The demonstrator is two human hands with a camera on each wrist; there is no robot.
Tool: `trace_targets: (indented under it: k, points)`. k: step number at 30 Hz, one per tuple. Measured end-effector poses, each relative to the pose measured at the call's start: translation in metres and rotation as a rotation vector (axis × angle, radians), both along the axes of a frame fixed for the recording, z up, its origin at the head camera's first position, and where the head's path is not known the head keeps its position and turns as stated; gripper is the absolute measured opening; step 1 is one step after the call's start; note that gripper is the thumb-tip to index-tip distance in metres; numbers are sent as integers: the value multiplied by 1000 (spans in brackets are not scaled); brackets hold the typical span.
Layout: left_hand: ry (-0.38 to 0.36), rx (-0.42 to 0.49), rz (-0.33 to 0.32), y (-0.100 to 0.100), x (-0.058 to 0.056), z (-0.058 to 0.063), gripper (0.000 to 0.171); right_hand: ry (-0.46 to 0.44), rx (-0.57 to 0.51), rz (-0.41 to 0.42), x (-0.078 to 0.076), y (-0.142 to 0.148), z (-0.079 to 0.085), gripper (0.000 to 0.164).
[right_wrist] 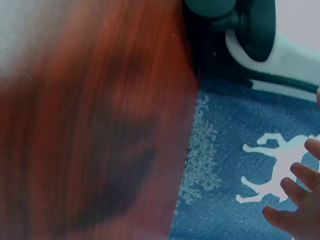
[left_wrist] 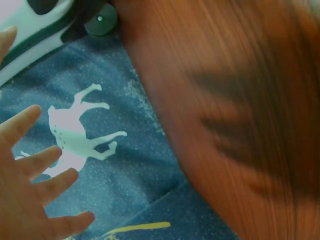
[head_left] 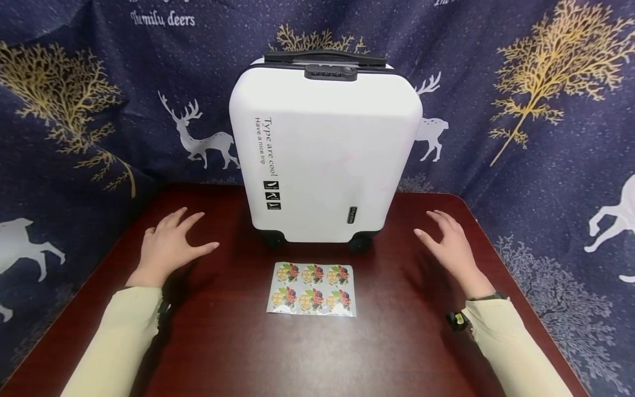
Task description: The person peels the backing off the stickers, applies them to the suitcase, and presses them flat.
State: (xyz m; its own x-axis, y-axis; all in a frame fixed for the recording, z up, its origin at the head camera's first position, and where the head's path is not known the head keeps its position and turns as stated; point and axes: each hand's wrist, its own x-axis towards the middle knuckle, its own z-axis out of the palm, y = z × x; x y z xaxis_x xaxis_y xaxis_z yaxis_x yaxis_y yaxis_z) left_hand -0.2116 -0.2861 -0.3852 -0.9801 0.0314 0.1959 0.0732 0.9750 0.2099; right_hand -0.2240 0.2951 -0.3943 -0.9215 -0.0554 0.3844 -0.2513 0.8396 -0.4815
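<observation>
A white suitcase (head_left: 327, 160) with a black handle and combination lock stands upright near the back of the dark red table. In front of it lies a sheet of stickers (head_left: 311, 289), printed with several round fruit-and-waffle pictures. To the left of both, my left hand (head_left: 171, 242) hovers with spread fingers, touching nothing. My right hand (head_left: 448, 245) is held over the table's right side, its fingers apart and nothing in it. Each wrist view shows a suitcase wheel, the left one (left_wrist: 101, 19) and the right one (right_wrist: 210, 7), away from the fingers.
A dark blue cloth (head_left: 208, 49) with white deer and golden trees hangs behind and beside the table (head_left: 223, 353). The table's right edge runs just beyond my right hand. Black bands circle both wrists.
</observation>
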Motion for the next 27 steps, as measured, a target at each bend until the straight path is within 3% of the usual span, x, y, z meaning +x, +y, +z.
trace_targets:
  k: [15, 27]
  points:
    - [-46, 10, -78, 15, 18, -5, 75, 71, -19, 104, 29, -29, -6, 47]
    - [-123, 114, -162, 32, 18, -9, 60, 82, 5, 199, 40, -57, 3, 45]
